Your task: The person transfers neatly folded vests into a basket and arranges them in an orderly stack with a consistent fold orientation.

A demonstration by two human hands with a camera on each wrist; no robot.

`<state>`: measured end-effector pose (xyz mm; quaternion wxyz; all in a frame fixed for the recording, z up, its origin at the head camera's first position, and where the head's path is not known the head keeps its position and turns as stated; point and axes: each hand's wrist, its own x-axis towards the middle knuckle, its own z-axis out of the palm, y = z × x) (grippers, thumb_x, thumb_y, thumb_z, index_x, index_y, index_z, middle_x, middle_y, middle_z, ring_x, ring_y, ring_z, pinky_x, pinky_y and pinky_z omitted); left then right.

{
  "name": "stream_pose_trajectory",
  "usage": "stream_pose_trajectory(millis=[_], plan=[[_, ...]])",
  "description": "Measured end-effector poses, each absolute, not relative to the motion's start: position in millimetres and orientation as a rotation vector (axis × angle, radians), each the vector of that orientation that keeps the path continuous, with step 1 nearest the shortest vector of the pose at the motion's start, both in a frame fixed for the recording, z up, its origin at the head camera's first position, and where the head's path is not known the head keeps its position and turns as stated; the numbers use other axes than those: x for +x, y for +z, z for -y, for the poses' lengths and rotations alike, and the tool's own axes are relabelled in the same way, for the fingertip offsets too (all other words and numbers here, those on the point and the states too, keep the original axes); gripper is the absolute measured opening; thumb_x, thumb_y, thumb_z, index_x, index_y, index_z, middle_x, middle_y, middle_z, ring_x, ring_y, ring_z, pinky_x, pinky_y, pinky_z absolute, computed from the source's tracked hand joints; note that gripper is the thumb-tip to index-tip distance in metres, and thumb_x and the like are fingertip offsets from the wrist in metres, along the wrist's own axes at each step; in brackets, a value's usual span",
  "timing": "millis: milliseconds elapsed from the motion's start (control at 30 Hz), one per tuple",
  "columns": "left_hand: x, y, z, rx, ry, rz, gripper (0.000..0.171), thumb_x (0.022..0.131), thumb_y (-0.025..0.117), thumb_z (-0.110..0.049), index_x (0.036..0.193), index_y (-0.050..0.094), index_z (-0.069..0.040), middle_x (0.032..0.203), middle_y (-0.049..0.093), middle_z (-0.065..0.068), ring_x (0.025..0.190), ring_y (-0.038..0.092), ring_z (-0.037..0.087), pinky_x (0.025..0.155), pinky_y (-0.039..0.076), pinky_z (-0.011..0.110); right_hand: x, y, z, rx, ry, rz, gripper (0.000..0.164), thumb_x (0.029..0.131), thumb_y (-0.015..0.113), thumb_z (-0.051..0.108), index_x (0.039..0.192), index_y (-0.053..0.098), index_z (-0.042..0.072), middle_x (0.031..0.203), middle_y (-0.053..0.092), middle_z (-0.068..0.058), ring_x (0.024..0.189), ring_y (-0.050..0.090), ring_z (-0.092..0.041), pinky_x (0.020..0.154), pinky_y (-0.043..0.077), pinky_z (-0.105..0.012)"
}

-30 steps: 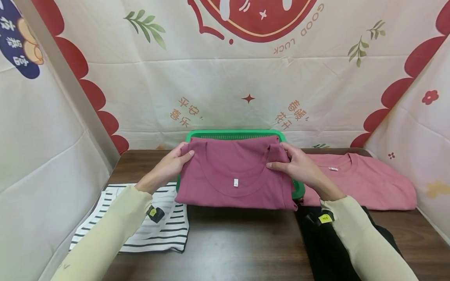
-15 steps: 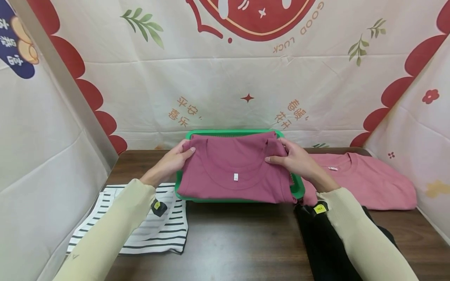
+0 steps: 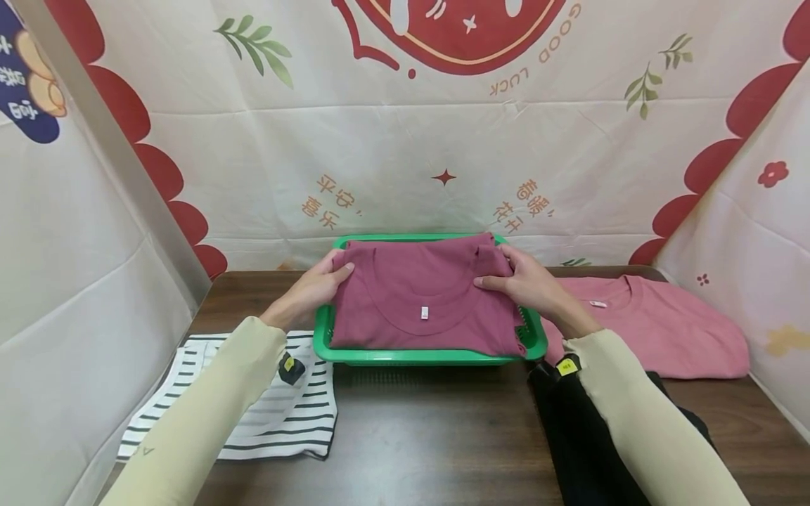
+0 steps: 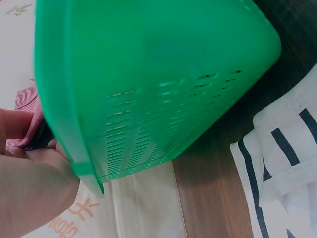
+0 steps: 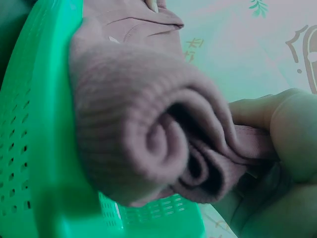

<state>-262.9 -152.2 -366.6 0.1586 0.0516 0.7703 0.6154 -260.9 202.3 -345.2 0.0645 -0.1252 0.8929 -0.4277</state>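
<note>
Left grip [image 3: 318,282] and right grip [image 3: 530,284] clamped on opposite ends of folded mauve shirt [image 3: 418,292], located in mouth of green basket [image 3: 418,357]; two-sided hold presumably keeps fold flat. Striped garment [image 3: 297,425] on bench [image 3: 411,443], left of basket.

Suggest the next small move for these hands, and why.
Probably lower the folded maroon shirt fully into the green basket: its near edge lies inside, but its far right corner overlaps the back rim. The left hand and right hand grip its sides.
</note>
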Motion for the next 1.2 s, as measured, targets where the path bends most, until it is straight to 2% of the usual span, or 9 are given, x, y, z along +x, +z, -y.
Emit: stream_pose_trajectory(millis=[233, 467, 667, 800, 967, 1200], plan=[[-265.0, -368.9, 151.1, 0.153, 1.736, -2.261, 0.026, 0.102, 0.039, -0.027, 0.126, 0.044, -0.019, 0.105, 0.049, 0.012, 0.088, 0.051, 0.025, 0.071, 0.045, 0.037, -263.4, -346.0, -201.8, -0.396, -1.255, -2.705, 0.058, 0.083, 0.069, 0.038, 0.129, 0.046, 0.011, 0.102, 0.062, -0.015, 0.076, 0.061, -0.023, 0.067, 0.051, -0.038], [-266.4, -370.2, 149.7, 0.240, 1.672, -2.424, 0.025, 0.101, 0.041, -0.022, 0.123, 0.045, -0.012, 0.106, 0.048, 0.012, 0.093, 0.046, 0.024, 0.078, 0.040, 0.038, -268.7, -349.2, -200.1, -0.409, -1.271, -2.706, 0.056, 0.084, 0.069, 0.036, 0.129, 0.046, 0.011, 0.103, 0.062, -0.015, 0.076, 0.061, -0.023, 0.065, 0.052, -0.038], [-266.1, -373.2, 146.7, 0.365, 1.505, -2.607, 0.020, 0.102, 0.039, -0.018, 0.116, 0.045, -0.005, 0.093, 0.046, 0.011, 0.086, 0.044, 0.024, 0.074, 0.038, 0.036, -273.0, -361.9, -203.6, -0.458, -1.215, -2.733, 0.052, 0.085, 0.068, 0.036, 0.124, 0.048, 0.009, 0.101, 0.059, -0.013, 0.077, 0.058, -0.023, 0.067, 0.049, -0.038], [-265.2, -373.2, 144.2, 0.405, 1.398, -2.682, 0.019, 0.102, 0.039, -0.019, 0.114, 0.045, -0.006, 0.091, 0.047, 0.012, 0.084, 0.046, 0.025, 0.073, 0.038, 0.037, -272.8, -371.3, -206.3, -0.464, -1.201, -2.746, 0.046, 0.085, 0.068, 0.034, 0.118, 0.050, 0.009, 0.095, 0.059, -0.012, 0.073, 0.056, -0.023, 0.063, 0.048, -0.037], [-264.0, -373.6, 143.7, 0.396, 1.347, -2.726, 0.021, 0.102, 0.039, -0.019, 0.118, 0.046, -0.007, 0.100, 0.053, 0.013, 0.089, 0.048, 0.025, 0.077, 0.040, 0.039, -271.9, -376.9, -205.3, -0.475, -1.182, -2.766, 0.043, 0.086, 0.067, 0.035, 0.114, 0.049, 0.009, 0.087, 0.056, -0.013, 0.066, 0.053, -0.024, 0.056, 0.047, -0.037], [-263.6, -374.5, 140.4, 0.373, 1.332, -2.730, 0.021, 0.101, 0.041, -0.020, 0.117, 0.048, -0.008, 0.098, 0.054, 0.013, 0.087, 0.049, 0.026, 0.076, 0.040, 0.040, -269.9, -382.5, -204.8, -0.514, -1.086, -2.886, 0.041, 0.084, 0.068, 0.036, 0.110, 0.050, 0.011, 0.082, 0.055, -0.011, 0.064, 0.050, -0.022, 0.056, 0.044, -0.036]])
